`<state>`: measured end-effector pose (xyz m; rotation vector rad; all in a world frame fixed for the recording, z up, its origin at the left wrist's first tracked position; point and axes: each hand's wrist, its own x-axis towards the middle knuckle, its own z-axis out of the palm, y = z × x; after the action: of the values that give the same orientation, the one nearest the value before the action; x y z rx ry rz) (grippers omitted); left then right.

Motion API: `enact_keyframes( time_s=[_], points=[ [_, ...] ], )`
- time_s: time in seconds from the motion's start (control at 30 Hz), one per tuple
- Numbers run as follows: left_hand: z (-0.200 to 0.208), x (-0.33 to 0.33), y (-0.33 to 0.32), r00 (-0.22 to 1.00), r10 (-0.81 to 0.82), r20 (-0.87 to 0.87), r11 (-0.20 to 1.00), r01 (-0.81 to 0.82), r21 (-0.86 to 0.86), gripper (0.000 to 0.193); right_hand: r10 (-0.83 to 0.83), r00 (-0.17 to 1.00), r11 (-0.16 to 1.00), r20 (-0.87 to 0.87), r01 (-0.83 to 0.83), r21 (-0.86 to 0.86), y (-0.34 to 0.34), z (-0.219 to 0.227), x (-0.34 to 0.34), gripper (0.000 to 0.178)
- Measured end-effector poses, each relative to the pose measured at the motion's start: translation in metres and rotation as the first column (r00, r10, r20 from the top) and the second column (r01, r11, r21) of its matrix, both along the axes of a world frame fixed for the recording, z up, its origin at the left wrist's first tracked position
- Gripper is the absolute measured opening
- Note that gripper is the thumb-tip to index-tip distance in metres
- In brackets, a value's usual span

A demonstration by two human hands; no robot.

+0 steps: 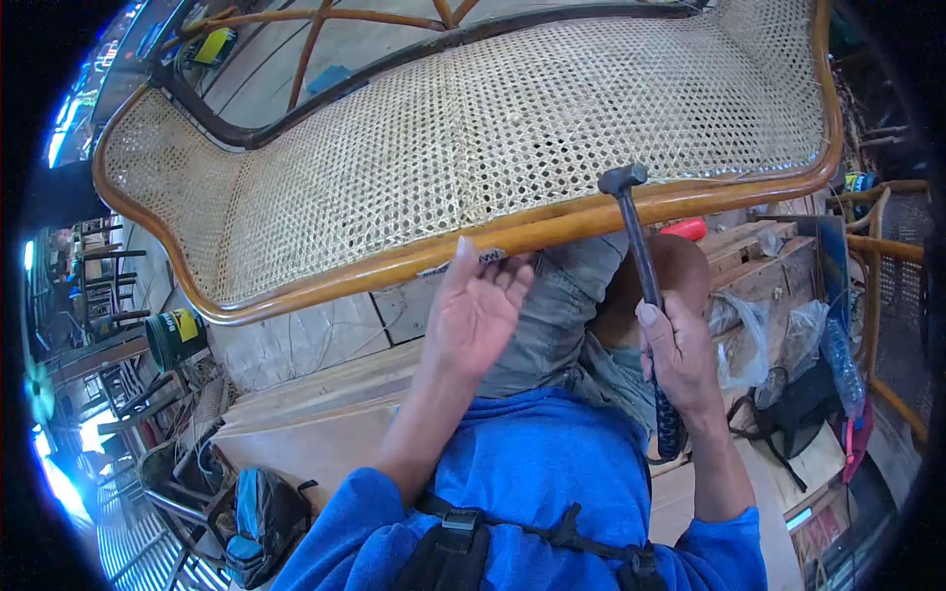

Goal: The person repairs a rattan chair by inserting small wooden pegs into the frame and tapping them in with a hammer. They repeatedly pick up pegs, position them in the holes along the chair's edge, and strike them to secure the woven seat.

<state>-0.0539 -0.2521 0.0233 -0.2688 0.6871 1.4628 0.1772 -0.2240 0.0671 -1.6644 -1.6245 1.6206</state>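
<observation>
Across my lap stands a furniture piece with a curved, varnished brown wooden frame (581, 225) and a woven cane panel (394, 158) of open mesh. In my right hand (682, 355) is a hammer (645, 261), gripped partway along its dark handle, its metal head up beside the frame's near rail. My left hand (475, 320) is palm up with the fingers spread, its thumb against that rail and its fingertips at the lower edge. A small printed strip (490, 256) shows on the rail just above those fingers.
Wooden planks (305, 394) lie at the left. A dark green can (175, 337) and a backpack (264, 522) are on that side. At the right are a red object (687, 229), clear plastic bags (749, 340), a black bag (803, 419) and another cane-and-wood piece (892, 246).
</observation>
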Motion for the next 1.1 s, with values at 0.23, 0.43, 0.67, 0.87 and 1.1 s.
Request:
enact_keyframes(
  time_s=[0.23,0.43,0.67,0.87,1.1],
  points=[
    [-0.003,0.009,0.018,0.985,0.033,0.172,0.999,-0.033,0.002,0.038,0.014,0.995,0.989,0.102,-0.029,0.146,0.007,0.016,-0.017,0.026],
    [-0.016,0.009,0.019,0.997,0.057,0.052,0.994,-0.052,-0.097,0.039,-0.025,0.990,1.000,0.141,0.024,0.009,0.004,0.002,-0.008,0.025],
    [-0.020,0.022,0.000,0.984,0.177,0.017,0.983,-0.175,-0.054,0.038,-0.003,0.999,0.994,0.047,0.008,-0.104,0.000,-0.006,0.021,0.026],
    [-0.029,0.033,0.012,0.999,-0.018,0.041,0.995,0.022,-0.096,0.032,0.128,0.984,0.974,0.126,-0.101,-0.202,0.001,-0.011,0.013,0.029],
    [-0.027,0.033,0.014,0.993,-0.095,-0.070,0.988,0.085,-0.127,0.029,0.132,0.986,0.989,0.103,-0.123,-0.084,0.011,0.006,0.002,0.025]
  ],
)
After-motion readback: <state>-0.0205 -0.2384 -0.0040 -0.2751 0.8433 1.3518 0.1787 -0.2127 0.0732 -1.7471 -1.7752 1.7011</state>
